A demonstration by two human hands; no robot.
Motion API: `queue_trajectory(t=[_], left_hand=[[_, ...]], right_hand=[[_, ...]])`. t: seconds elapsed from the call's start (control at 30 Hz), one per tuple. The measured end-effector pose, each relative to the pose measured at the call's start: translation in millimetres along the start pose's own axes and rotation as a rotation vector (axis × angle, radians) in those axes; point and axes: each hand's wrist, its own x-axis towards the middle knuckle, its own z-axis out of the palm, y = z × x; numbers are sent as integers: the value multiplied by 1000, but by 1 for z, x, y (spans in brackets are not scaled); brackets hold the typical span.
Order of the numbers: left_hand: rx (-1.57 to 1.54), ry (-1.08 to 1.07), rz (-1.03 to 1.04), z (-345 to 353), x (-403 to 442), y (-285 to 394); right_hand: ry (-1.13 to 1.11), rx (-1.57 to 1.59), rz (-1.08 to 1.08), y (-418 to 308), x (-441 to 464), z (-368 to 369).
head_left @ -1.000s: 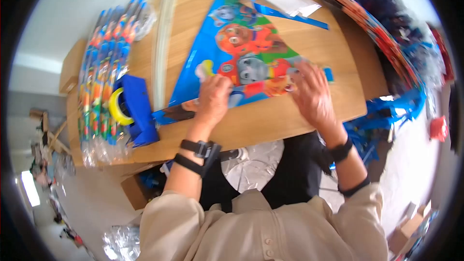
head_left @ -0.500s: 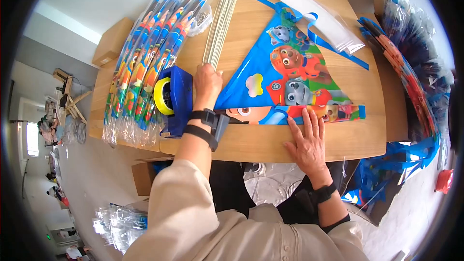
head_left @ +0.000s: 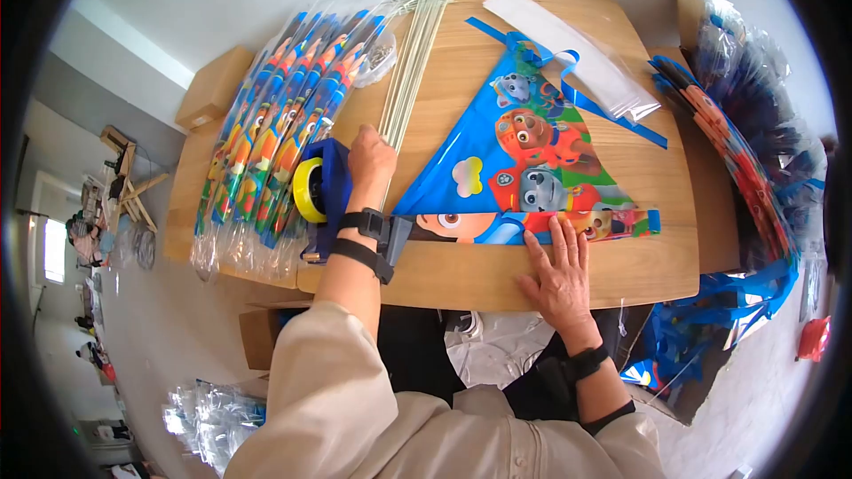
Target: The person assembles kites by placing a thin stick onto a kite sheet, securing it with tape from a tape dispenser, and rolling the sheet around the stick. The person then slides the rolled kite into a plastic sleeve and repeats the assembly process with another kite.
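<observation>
A triangular kite (head_left: 479,151) of blue cloth printed with cartoon dogs lies on the wooden table, its near edge folded into a strip. My right hand (head_left: 561,279) rests flat on that strip, fingers spread. My left hand (head_left: 371,160) is closed beside the lower part of a bundle of thin pale rods (head_left: 415,62); its curled fingers hide whatever may be in them. Just left of that hand stands a blue tape dispenser (head_left: 335,182) with a roll of yellow tape (head_left: 308,190). Blue ribbon (head_left: 639,131) trails from the kite's far corner.
Plastic-wrapped printed packs (head_left: 266,133) lie along the table's left side, near a white basket (head_left: 380,60). White plastic sleeves (head_left: 568,53) lie at the back right. Boxes with more wrapped packs (head_left: 754,124) stand to the right. A cardboard box (head_left: 213,89) sits behind.
My left hand has moved slightly left and away from me along the rods, toward the tape dispenser. My right hand stays on the folded strip. The whole view has shifted a little.
</observation>
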Motion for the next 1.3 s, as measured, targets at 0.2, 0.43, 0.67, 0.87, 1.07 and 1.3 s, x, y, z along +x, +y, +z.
queue_trajectory(t=[0.2,0.43,0.67,0.87,1.07,1.3], left_hand=[[-318,239,302,-62,-107,21],[-400,232,677,-112,-197,-7],[-184,190,468,-82,-191,-111],[-208,162,467,-73,-145,-124],[-249,153,510,-41,-68,-117],[-402,100,711,-54,-89,-49]], right_hand=[[5,-31,-12,0,0,4],[14,-52,-28,-5,1,3],[23,-68,-20,-6,1,3],[4,-81,-21,-6,1,4],[-3,-103,-16,-6,1,5],[8,-81,-17,-4,0,6]])
